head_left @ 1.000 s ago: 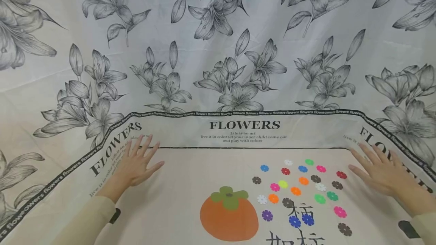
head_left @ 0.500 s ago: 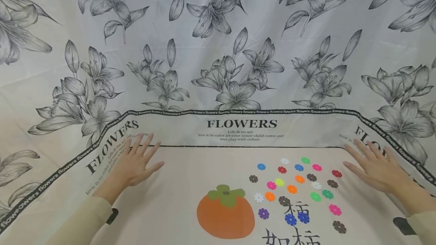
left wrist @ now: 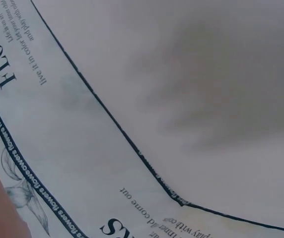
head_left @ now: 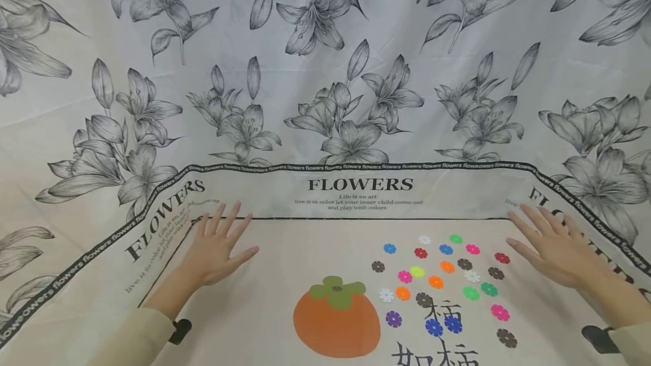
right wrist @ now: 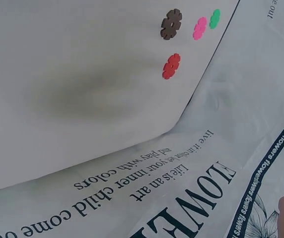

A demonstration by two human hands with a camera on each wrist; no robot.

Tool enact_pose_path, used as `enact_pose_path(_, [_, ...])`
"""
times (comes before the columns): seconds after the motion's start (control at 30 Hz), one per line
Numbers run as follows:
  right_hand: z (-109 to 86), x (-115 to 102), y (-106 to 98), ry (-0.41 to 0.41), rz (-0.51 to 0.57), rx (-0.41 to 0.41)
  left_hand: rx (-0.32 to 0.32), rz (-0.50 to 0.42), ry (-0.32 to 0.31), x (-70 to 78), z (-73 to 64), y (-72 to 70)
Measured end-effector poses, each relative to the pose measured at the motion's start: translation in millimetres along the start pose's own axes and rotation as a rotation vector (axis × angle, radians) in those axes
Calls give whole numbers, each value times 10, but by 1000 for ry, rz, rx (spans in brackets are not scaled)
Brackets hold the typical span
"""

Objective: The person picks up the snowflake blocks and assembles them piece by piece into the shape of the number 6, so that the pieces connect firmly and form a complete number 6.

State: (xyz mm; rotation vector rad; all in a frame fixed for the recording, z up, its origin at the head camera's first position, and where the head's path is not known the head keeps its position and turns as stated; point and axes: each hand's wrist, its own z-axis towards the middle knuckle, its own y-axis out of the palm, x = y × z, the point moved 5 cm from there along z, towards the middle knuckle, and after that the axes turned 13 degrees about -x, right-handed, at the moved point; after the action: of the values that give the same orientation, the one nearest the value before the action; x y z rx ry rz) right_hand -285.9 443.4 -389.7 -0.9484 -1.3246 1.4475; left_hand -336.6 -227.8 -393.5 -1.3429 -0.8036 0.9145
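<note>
Small flower-shaped discs point(head_left: 441, 282), many colours, scattered

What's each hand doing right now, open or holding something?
Left hand: open, fingers spread, holding nothing.
Right hand: open, fingers spread, holding nothing.

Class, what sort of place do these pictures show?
Probably a cloth-draped tabletop play or craft corner: lily-printed fabric backdrop, small coloured flower-shaped discs scattered on the cream persimmon-printed tablecloth.

Lighting is bright, even and diffuse. Soft shadows lie on the cloth point(right wrist: 72, 94) in both wrist views. The head view bends slightly at frame edges; focus is sharp.
</note>
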Motion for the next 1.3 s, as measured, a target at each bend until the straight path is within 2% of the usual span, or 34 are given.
enact_pose_path(0.3, [-50, -153, -80, -5, -7, 13, 17, -34, 46, 254, 67, -39])
enact_pose_path(0.63, [-81, -427, -90, -113, 4, 80, 68, -56, 125, 512, 73, -138])
enact_pose_path(0.87, [-97, -637, -32, -128, 81, 18, 84, -62, 148, 660, -13, -159])
enact_pose_path(1.1, [-168, -765, -3, -101, 160, -40, 62, -226, 214, 822, -19, -88])
enact_pose_path(1.3, [-209, -850, 43, -102, 237, -79, 41, -336, 237, 978, -17, -34])
